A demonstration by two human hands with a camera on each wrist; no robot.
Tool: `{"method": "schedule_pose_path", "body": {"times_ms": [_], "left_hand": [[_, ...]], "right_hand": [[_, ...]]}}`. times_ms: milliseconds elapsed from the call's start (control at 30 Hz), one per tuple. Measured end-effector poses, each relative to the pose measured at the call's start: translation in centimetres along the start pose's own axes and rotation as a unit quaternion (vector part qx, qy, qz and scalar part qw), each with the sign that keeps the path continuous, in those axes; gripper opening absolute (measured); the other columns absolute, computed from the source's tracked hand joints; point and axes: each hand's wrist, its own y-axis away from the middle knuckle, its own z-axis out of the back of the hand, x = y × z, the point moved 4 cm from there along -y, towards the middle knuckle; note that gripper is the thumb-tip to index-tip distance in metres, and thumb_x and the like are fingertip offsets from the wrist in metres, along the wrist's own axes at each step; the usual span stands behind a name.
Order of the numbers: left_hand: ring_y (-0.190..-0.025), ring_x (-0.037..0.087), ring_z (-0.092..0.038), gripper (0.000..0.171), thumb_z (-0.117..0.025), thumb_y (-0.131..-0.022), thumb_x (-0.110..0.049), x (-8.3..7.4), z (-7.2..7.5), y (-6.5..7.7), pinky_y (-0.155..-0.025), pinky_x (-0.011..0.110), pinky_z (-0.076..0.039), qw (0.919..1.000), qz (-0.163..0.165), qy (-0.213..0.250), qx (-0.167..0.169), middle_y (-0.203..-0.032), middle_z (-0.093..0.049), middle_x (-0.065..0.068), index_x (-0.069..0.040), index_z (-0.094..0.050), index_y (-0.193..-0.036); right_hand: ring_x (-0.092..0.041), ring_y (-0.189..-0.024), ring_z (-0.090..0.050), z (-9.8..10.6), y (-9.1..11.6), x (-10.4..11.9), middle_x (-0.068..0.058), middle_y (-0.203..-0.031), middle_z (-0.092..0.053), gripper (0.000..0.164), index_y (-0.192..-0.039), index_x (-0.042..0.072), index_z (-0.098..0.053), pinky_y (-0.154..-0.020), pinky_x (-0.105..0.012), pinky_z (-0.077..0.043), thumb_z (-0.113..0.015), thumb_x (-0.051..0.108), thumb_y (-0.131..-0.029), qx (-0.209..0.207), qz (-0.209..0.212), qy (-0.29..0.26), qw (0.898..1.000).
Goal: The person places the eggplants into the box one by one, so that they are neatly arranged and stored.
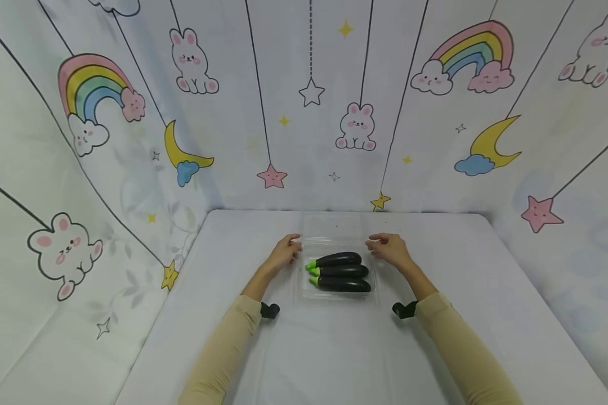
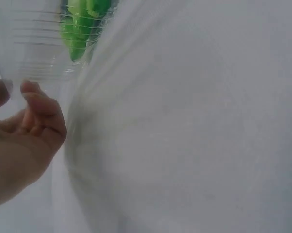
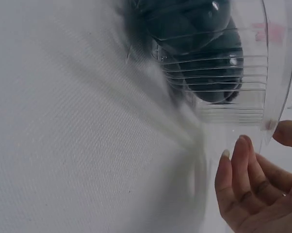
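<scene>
A clear plastic box with its lid folded back stands on the table. Inside lie three dark eggplants, their green stem ends toward the left. My left hand is at the box's left side near the hinge, fingers loosely bent, thumb apart from them. My right hand mirrors it on the right side. In the right wrist view the thumb comes right at the plastic rim, and the other fingertips sit just below the box's ribbed wall.
A white cloth covers the table. Behind and beside it hang pale curtains printed with rabbits, stars and rainbows. Black wrist mounts show at both sleeve cuffs.
</scene>
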Motion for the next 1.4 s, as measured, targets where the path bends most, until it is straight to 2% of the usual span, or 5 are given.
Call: {"method": "schedule_pose_path", "body": {"times_ms": [400, 700, 967, 1233, 1400], "left_hand": [[-0.093, 0.025, -0.057, 0.047, -0.053, -0.109, -0.016, 0.0, -0.1, 0.0, -0.075, 0.032, -0.047, 0.9962, 0.024, 0.084, 0.005, -0.126, -0.06, 0.023, -0.01, -0.044, -0.155], [-0.09, 0.022, -0.053, 0.047, -0.056, -0.107, -0.01, 0.1, 0.0, 0.0, -0.071, 0.027, -0.046, 0.9877, 0.04, 0.151, 0.004, -0.113, -0.057, 0.009, -0.015, -0.044, -0.152], [-0.086, 0.02, -0.051, 0.037, -0.055, -0.107, -0.006, -0.2, 0.0, -0.1, -0.072, 0.03, -0.044, 0.9873, 0.036, 0.155, 0.004, -0.106, -0.054, 0.007, -0.018, -0.048, -0.142], [-0.08, 0.016, -0.048, 0.028, -0.053, -0.107, -0.003, -0.2, -0.1, -0.3, -0.07, 0.029, -0.043, 0.9853, 0.034, 0.167, 0.019, -0.1, -0.05, 0.005, -0.012, -0.047, -0.133], [-0.078, 0.015, -0.046, 0.024, -0.05, -0.104, 0.004, -0.3, -0.2, -0.4, -0.068, 0.028, -0.041, 0.9838, 0.03, 0.176, 0.015, -0.096, -0.048, 0.003, -0.012, -0.046, -0.121]], "right_hand": [[-0.03, -0.095, -0.075, 0.0, -0.1, -0.5, -0.023, -0.116, -0.073, 0.048, -0.136, -0.004, -0.064, -0.078, -0.031, -0.061, -0.071, 0.028, -0.101, 0.02, 0.002, -0.041, 0.999], [-0.019, -0.097, -0.073, 0.1, -0.1, -0.7, -0.028, -0.124, -0.067, 0.044, -0.133, -0.007, -0.062, -0.08, -0.028, -0.061, -0.075, 0.016, -0.098, 0.013, 0.019, -0.105, 0.994], [-0.014, -0.096, -0.072, -0.1, -0.1, -1.1, -0.03, -0.126, -0.064, 0.041, -0.129, -0.009, -0.055, -0.083, -0.03, -0.061, -0.074, 0.009, -0.098, 0.047, 0.012, -0.17, 0.984], [-0.02, -0.1, -0.074, -0.2, 0.0, -1.4, -0.029, -0.127, -0.066, 0.038, -0.126, -0.006, -0.049, -0.086, -0.037, -0.061, -0.073, 0.004, -0.097, 0.066, 0.02, -0.223, 0.972], [-0.022, -0.103, -0.072, -0.2, 0.1, -1.4, -0.03, -0.132, -0.063, 0.032, -0.123, -0.007, -0.052, -0.084, -0.034, -0.06, -0.07, 0.005, -0.099, 0.06, 0.022, -0.195, 0.979]]}}
